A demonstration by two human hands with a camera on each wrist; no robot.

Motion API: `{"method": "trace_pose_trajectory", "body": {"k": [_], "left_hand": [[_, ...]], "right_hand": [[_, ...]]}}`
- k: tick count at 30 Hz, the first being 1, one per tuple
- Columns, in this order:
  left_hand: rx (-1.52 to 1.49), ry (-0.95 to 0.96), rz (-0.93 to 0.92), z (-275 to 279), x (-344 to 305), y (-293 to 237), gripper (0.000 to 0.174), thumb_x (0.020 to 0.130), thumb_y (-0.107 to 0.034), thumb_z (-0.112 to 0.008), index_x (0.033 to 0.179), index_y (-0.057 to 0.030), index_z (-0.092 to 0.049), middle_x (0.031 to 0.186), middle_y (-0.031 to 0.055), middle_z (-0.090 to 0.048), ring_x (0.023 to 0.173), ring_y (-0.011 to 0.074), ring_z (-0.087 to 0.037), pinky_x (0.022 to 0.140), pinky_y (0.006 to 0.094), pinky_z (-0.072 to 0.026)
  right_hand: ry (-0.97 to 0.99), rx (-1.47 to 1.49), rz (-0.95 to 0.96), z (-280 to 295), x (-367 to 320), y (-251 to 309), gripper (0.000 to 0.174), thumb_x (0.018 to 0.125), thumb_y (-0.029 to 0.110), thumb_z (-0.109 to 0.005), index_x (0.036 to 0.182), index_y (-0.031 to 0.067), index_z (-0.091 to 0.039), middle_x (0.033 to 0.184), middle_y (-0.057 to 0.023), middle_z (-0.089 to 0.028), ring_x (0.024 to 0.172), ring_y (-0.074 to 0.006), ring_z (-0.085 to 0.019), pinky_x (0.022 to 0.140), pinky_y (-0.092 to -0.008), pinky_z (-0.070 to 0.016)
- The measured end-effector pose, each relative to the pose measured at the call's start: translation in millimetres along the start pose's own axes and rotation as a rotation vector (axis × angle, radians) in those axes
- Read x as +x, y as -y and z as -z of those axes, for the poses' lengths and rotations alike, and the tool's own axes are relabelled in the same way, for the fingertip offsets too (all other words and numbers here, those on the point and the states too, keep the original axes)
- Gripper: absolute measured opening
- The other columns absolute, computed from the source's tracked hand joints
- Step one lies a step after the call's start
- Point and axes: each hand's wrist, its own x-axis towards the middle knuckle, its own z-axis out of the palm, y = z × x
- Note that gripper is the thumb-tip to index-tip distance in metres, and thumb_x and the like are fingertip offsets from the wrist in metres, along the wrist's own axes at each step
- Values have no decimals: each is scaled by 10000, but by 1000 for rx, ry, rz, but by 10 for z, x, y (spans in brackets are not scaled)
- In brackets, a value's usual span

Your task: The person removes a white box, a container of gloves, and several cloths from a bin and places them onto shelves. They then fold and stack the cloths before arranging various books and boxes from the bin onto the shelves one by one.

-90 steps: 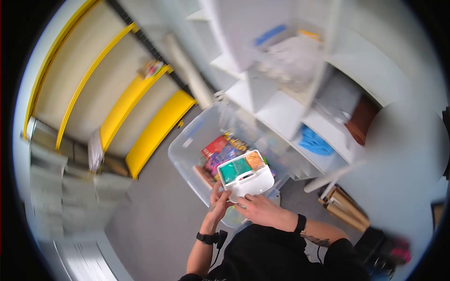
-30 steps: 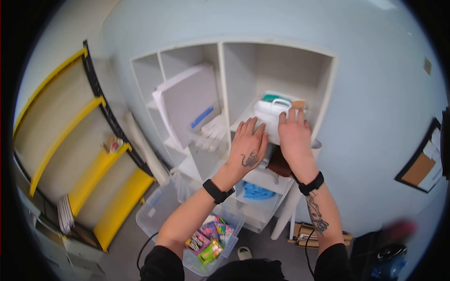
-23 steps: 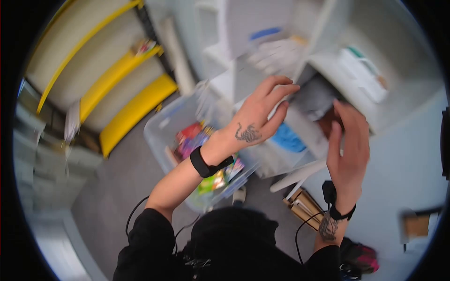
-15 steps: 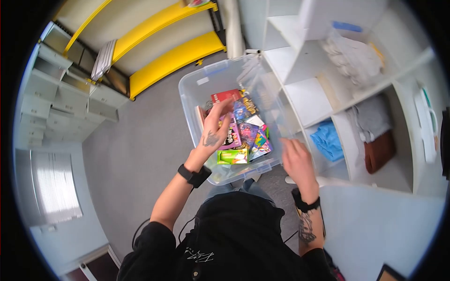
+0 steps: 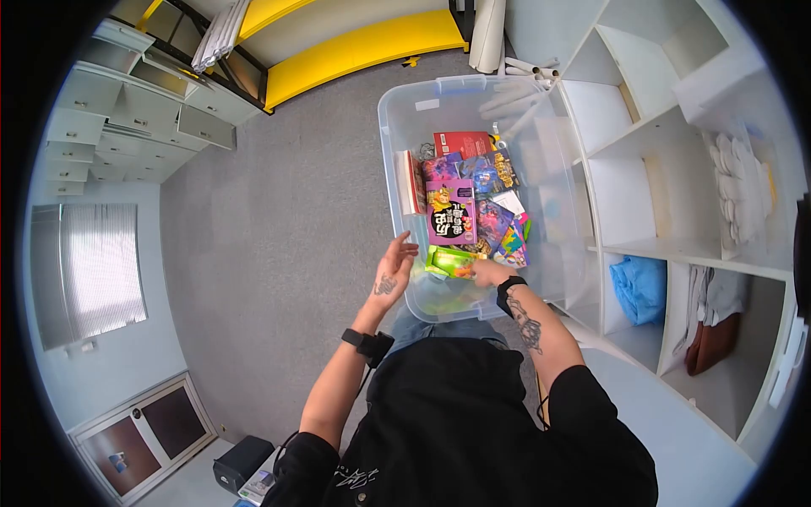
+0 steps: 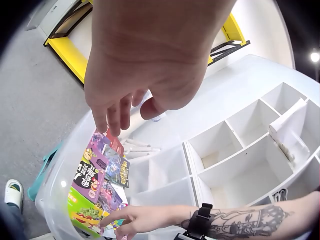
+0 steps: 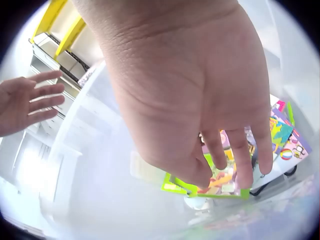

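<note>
In the head view, a clear plastic bin (image 5: 431, 306) holds colourful books and packs, including a purple book (image 5: 452, 226) and, nearer the person, a green pack (image 5: 448, 262). My right hand (image 5: 492, 272) reaches into the bin; its fingertips are at the right end of the green pack (image 6: 80, 210), thumb and fingers apart. From the right wrist, my right hand (image 7: 195, 95) points down over the green pack (image 7: 172, 186), its fingers extended. My left hand (image 5: 394, 270) holds nothing, fingers spread beside the bin's left wall. The left wrist view shows the left hand (image 6: 145, 65) above the bin.
White shelving (image 5: 623, 198) stands right of the bin, with blue cloth (image 5: 639, 289), grey and brown cloth, and white gloves in it. A white case (image 5: 791, 359) shows at the far right. Yellow shelves (image 5: 363, 59) and grey cabinets (image 5: 135, 110) stand beyond the grey floor (image 5: 262, 237).
Both hands have left the white case, which is now in the shelving, and come down to the bin. My right hand has moved inside to the green pack. The head view has turned downward.
</note>
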Motion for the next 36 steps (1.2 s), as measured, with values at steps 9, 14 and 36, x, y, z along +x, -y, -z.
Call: {"method": "trace_pose_trajectory", "body": {"k": [9,14,36], "left_hand": [[-7,52,41,85,-74,-33,546,990,-32,-467,1516,-40,-319,1237,211,-633,1167,285,-624,1014,382,-488],[-5,136,71,57,-39,-129,527,988,-38,-468,1502,-31,-353,1255,180,-639,1202,254,-607,1054,390,-453],[242,394,-1724,-1958,-504,-3970,365,712,104,-661,1050,-30,-620,1103,138,-620,1169,356,-591,1096,627,-357]], "right_hand": [[105,-65,-200,-235,333,11,427,757,275,-663,1152,125,-722,1156,-98,-722,1061,-296,-691,890,-426,-545],[62,-150,-142,-53,178,50,405,738,234,-707,1127,122,-729,1114,-127,-730,1046,-300,-698,869,-424,-553],[-1634,-403,-632,670,-6010,1776,409,710,118,-786,1090,54,-650,1012,-83,-578,852,-255,-583,709,-367,-535]]}}
